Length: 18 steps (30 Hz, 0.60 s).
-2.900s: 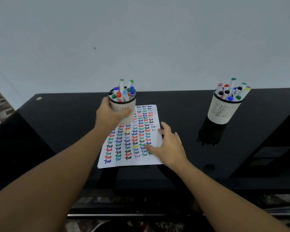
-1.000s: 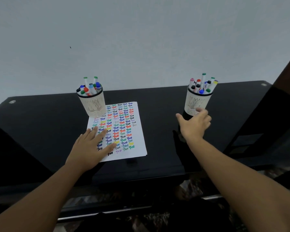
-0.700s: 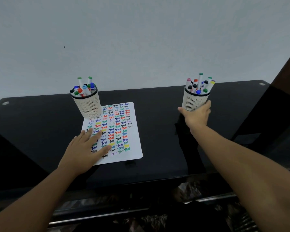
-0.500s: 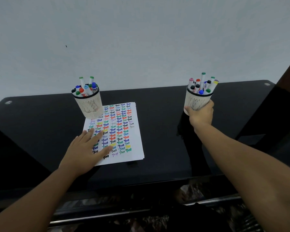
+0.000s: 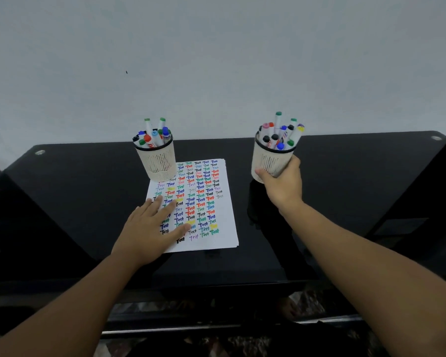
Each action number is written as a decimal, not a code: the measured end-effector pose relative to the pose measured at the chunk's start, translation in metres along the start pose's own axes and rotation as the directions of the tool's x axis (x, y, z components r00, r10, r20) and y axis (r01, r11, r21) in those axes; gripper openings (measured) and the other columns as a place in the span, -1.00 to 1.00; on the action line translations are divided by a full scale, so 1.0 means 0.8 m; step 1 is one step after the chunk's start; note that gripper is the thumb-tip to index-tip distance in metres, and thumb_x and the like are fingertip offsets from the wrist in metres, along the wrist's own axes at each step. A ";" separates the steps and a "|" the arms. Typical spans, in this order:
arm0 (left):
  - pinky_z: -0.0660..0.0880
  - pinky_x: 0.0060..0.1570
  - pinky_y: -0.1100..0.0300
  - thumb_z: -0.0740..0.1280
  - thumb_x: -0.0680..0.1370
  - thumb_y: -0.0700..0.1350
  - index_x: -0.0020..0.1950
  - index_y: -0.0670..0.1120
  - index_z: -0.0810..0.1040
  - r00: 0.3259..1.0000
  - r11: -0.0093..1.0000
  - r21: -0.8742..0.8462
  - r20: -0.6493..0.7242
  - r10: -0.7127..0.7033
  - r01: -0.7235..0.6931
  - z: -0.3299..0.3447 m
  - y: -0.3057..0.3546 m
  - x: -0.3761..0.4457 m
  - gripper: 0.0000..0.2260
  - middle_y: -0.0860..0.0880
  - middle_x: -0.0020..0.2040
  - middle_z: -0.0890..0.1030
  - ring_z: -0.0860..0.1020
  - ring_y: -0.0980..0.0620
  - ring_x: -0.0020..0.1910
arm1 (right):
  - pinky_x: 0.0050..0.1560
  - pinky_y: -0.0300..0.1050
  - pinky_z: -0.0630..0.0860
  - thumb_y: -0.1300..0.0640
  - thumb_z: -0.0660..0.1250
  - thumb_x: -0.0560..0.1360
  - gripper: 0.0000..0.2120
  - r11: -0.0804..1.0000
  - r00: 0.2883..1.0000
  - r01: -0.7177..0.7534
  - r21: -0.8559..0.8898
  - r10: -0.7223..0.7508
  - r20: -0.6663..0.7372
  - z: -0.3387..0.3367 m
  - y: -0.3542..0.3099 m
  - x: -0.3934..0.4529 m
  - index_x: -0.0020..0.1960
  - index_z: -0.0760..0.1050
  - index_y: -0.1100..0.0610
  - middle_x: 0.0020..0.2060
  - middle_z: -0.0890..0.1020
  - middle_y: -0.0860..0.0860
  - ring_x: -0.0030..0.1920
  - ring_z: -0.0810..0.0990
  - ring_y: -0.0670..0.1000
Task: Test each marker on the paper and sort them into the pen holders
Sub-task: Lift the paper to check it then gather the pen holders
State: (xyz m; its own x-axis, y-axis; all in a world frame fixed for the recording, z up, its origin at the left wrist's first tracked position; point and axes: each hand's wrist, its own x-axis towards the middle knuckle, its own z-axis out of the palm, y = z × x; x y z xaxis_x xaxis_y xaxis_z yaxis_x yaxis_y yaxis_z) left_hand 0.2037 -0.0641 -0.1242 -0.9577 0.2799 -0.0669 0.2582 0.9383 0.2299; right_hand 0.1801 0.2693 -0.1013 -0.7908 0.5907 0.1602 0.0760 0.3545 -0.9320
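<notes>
1. Right hand (image 5: 283, 184) has its grip curled around the right pen holder (image 5: 269, 161) – a pale mesh cup tilted slightly, packed with markers (image 5: 278, 135).
2. Left hand (image 5: 150, 228) lies flat, fingers straight, pressing the paper (image 5: 211, 202) covered in coloured "Test" words.
3. Left pen holder (image 5: 157, 163) – also holding markers – stands on the paper's far corner.
4. Everything sits on a glossy black surface (image 5: 75, 197).

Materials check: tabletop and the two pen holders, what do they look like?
Tabletop: glossy black, likely glass; it mirrors the holders. Left pen holder and right pen holder: cream perforated mesh with a dark rim, metal or plastic, unclear.
</notes>
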 end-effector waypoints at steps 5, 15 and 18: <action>-0.15 0.59 -0.01 -0.07 0.42 0.62 0.63 0.28 0.00 1.000 1.000 -0.018 -0.004 0.004 -0.004 0.000 -0.001 0.000 -0.16 0.08 0.67 -0.09 -0.13 0.04 0.64 | 0.31 0.07 0.57 0.04 0.62 0.43 -0.22 0.995 0.984 0.080 0.051 -0.087 0.156 0.062 -0.037 -0.012 0.48 0.26 0.05 0.36 0.50 -0.01 0.37 0.49 0.02; -0.19 0.59 0.01 -0.08 0.43 0.62 0.64 0.26 0.02 0.999 0.999 -0.043 -0.045 0.014 -0.016 0.001 -0.002 -0.002 -0.16 0.09 0.67 -0.07 -0.14 0.05 0.64 | 0.35 0.15 0.56 0.04 0.62 0.42 -0.17 0.993 0.959 0.119 -0.027 -0.108 0.263 0.135 -0.046 -0.012 0.52 0.22 0.06 0.41 0.47 0.01 0.43 0.45 0.05; -0.19 0.59 0.01 -0.08 0.43 0.61 0.64 0.25 0.02 0.999 0.999 -0.039 -0.039 0.019 -0.021 0.001 -0.001 -0.003 -0.16 0.09 0.67 -0.08 -0.15 0.05 0.64 | 0.36 0.18 0.54 0.02 0.61 0.42 -0.17 0.993 0.961 0.106 -0.061 -0.086 0.264 0.135 -0.040 -0.015 0.52 0.21 0.07 0.43 0.47 0.02 0.44 0.45 0.07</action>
State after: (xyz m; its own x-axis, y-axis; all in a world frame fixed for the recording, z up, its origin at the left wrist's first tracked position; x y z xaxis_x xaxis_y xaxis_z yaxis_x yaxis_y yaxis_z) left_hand 0.2060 -0.0656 -0.1247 -0.9568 0.2898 -0.0249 0.2728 0.9236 0.2694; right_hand 0.1220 0.1728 -0.1086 -0.9268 0.3453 0.1478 0.0293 0.4587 -0.8881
